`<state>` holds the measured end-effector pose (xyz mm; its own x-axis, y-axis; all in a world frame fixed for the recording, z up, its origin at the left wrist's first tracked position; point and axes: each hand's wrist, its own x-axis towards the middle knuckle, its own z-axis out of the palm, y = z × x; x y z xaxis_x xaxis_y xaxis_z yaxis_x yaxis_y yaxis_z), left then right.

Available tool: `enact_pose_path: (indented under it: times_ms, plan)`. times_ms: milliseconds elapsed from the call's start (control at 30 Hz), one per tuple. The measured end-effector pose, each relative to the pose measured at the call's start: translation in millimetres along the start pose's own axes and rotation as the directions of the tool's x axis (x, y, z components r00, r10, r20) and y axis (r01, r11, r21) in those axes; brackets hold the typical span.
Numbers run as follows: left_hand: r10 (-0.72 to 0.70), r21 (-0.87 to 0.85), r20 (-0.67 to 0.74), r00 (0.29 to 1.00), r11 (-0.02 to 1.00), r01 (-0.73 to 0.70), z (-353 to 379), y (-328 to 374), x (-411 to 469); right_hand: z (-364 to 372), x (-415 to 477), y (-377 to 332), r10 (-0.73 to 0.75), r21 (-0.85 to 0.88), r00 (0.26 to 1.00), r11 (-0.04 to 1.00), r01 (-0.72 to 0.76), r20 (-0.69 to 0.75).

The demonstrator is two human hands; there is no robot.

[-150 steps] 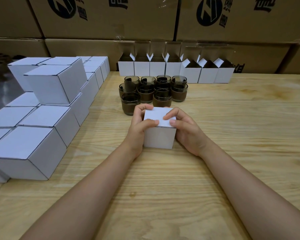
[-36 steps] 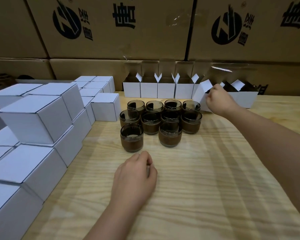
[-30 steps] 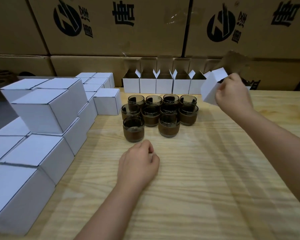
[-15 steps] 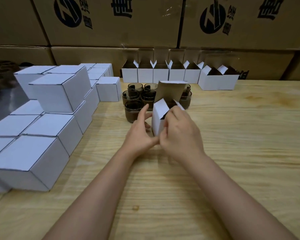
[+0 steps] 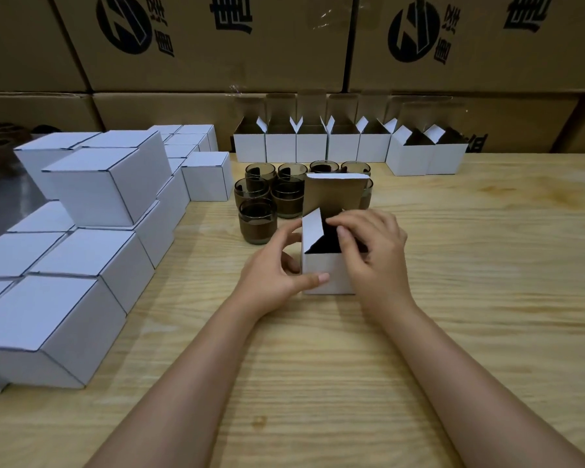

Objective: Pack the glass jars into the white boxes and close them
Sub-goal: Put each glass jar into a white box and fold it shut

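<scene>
White box (image 5: 321,275) stands upright in the middle of the frame on the wooden table (image 5: 470,265), its lid flap raised at the back and its left side flap sticking up. Its inside is dark, and its contents cannot be made out. The left hand (image 5: 274,268) grasps its left side, thumb on the front face. The right hand (image 5: 375,251) holds its right side, fingers curled over the top edge. Glass jars (image 5: 257,221) cluster just behind it. Open boxes (image 5: 311,148) line the upper middle before brown cartons (image 5: 233,45). Closed boxes (image 5: 98,187) are stacked at left.
</scene>
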<state>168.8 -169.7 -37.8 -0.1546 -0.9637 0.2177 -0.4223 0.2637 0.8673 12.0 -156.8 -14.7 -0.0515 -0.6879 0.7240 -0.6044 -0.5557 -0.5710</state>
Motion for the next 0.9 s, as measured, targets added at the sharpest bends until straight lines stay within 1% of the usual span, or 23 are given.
enact_pose_path:
  times_ms: [100, 167, 233, 300, 367, 467, 533, 633, 700, 800, 867, 900]
  plan:
    - [0.003, 0.008, 0.016, 1.0, 1.0, -0.003, -0.8, -2.4, 1.0, -4.9, 4.7, 6.9, -0.018, 0.07, 0.994, 0.997, 0.025, -0.104]
    - [0.013, 0.006, 0.025, 1.0, 1.0, -0.013, -1.9, -4.6, 1.6, -9.7, 6.9, 14.6, 0.046, 0.101, 0.98, 0.995, -0.027, -0.193]
    - [0.024, 0.0, 0.029, 0.999, 1.0, -0.024, -2.3, -6.5, 2.0, -13.0, 5.9, 23.0, 0.124, 0.088, 0.969, 0.99, -0.107, -0.212]
    - [0.032, -0.006, 0.028, 0.999, 0.999, -0.032, -2.2, -7.5, 2.7, -14.3, 3.5, 29.8, 0.162, 0.069, 0.97, 0.986, -0.152, -0.182]
    - [0.038, -0.014, 0.03, 0.999, 0.999, -0.037, -2.6, -7.7, 3.0, -14.5, 2.9, 33.9, 0.165, 0.103, 0.976, 0.983, -0.151, -0.143]
    - [0.048, -0.048, 0.05, 0.998, 0.998, -0.046, -3.5, -9.2, 2.4, -13.6, 2.8, 34.5, 0.156, 0.17, 0.988, 0.974, -0.151, -0.015]
    - [0.062, -0.072, 0.072, 0.995, 0.996, -0.056, -3.7, -9.4, 0.8, -12.5, 3.5, 35.3, 0.213, 0.206, 0.973, 0.951, -0.228, 0.093]
    - [0.081, -0.092, 0.093, 0.992, 0.993, -0.073, -3.8, -6.9, -0.7, -10.6, 3.7, 38.0, 0.32, 0.164, 0.923, 0.92, -0.357, 0.213]
    - [0.087, -0.095, 0.097, 0.991, 0.992, -0.078, -4.1, -5.0, -0.8, -10.2, 2.7, 40.0, 0.347, 0.159, 0.905, 0.906, -0.391, 0.247]
    - [0.112, -0.079, 0.106, 0.988, 0.991, -0.104, -3.4, -2.4, -1.9, -9.3, 1.0, 42.1, 0.334, 0.187, 0.901, 0.901, -0.391, 0.276]
    - [0.132, -0.068, 0.146, 0.98, 0.99, -0.123, -2.7, 2.3, -2.0, -10.5, 1.1, 42.4, 0.303, 0.267, 0.907, 0.885, -0.381, 0.291]
    - [0.144, -0.033, 0.171, 0.975, 0.99, -0.14, -2.9, 5.4, -1.7, -11.3, 1.3, 42.1, 0.277, 0.325, 0.913, 0.87, -0.37, 0.3]
